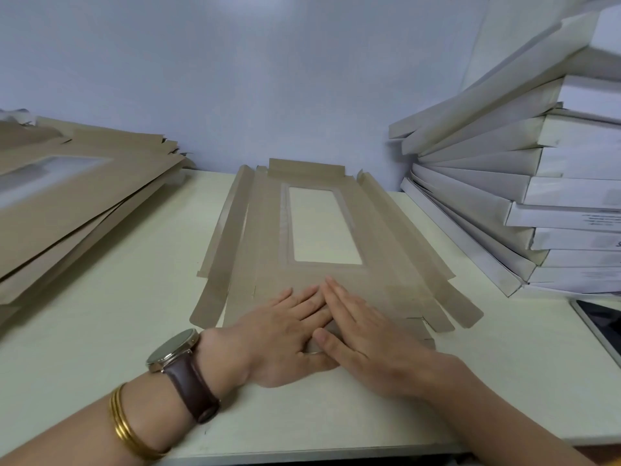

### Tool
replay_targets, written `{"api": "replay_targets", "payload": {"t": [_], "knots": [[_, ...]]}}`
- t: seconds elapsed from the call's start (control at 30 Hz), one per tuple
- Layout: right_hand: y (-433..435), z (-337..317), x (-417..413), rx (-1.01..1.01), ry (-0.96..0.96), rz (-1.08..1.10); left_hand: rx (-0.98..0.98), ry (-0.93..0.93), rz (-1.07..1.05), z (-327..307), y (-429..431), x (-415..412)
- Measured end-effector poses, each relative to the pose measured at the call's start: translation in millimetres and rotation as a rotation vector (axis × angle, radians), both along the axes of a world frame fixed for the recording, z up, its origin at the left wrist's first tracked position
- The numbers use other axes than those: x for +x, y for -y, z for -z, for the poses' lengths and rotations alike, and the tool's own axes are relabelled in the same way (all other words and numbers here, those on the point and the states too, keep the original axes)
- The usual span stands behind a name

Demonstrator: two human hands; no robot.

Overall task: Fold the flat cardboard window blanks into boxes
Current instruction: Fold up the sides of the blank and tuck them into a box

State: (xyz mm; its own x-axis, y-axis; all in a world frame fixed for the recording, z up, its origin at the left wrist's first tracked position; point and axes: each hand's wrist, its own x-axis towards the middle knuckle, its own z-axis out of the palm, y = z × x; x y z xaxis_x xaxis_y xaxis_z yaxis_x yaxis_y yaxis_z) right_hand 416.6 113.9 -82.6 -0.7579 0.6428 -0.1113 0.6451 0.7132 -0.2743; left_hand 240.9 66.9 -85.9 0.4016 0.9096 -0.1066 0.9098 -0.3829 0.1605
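My left hand (279, 331) and right hand (369, 338) press flat, fingers straight, on the blank (265, 247), left of the box stack (504, 183). Light, springy card, I judge: grip along the side flaps (225, 227).

Brown blank (386, 257) and brown stack (84, 196) on cream table (117, 331); white boxes (537, 163); pale blue wall (268, 79); silver watch (174, 351), dark-brown strap (191, 388); gold bangles (124, 428).
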Motion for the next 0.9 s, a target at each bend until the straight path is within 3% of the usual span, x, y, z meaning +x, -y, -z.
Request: {"api": "replay_targets", "payload": {"t": [0.4,0.9], "knots": [[-11.0,-9.8,49.7,0.002,0.229,0.069,-0.026,-0.124,-0.171,-5.7,17.5,-16.7],[-16.4,-12.4,83.8,0.1,0.237,0.121,0.011,-0.113,-0.252,-9.3,26.6,-45.0]]}}
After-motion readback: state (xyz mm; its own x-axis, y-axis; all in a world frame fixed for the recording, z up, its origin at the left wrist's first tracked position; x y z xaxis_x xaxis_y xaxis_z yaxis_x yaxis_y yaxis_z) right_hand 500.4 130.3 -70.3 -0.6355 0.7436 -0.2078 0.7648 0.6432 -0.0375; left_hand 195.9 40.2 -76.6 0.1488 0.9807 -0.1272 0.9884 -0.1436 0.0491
